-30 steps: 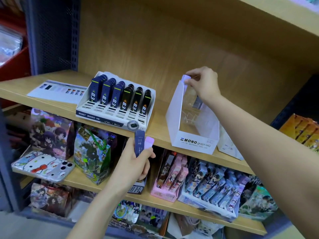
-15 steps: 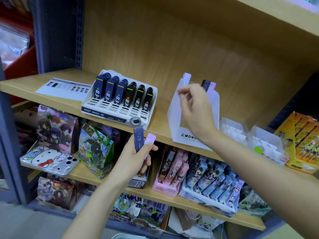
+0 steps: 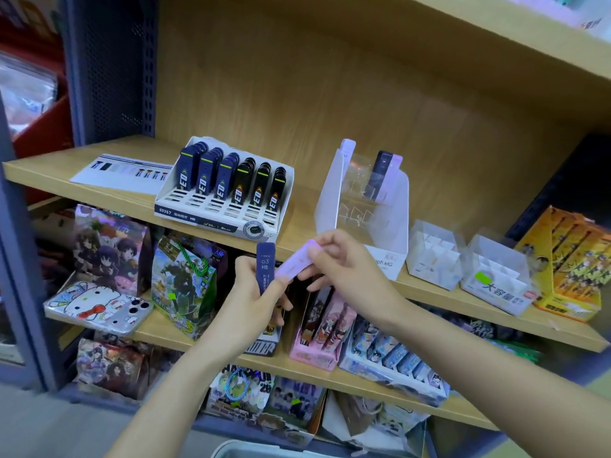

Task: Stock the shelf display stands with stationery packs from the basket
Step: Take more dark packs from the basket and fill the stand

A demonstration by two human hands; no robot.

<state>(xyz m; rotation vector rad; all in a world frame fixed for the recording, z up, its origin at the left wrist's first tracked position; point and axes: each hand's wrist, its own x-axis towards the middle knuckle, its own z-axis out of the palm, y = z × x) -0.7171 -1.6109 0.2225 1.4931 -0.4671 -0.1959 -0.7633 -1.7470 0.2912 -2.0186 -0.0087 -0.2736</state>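
Two hands side by side: left hand [image 3: 250, 304], grip around navy case [image 3: 265, 263]; right hand [image 3: 345, 271], fingertip grip on lilac case [image 3: 297, 263].

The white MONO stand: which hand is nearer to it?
Right. The right hand, pinching a lilac pack, is in front of the stand; the left hand, gripping a navy pack, is farther left.
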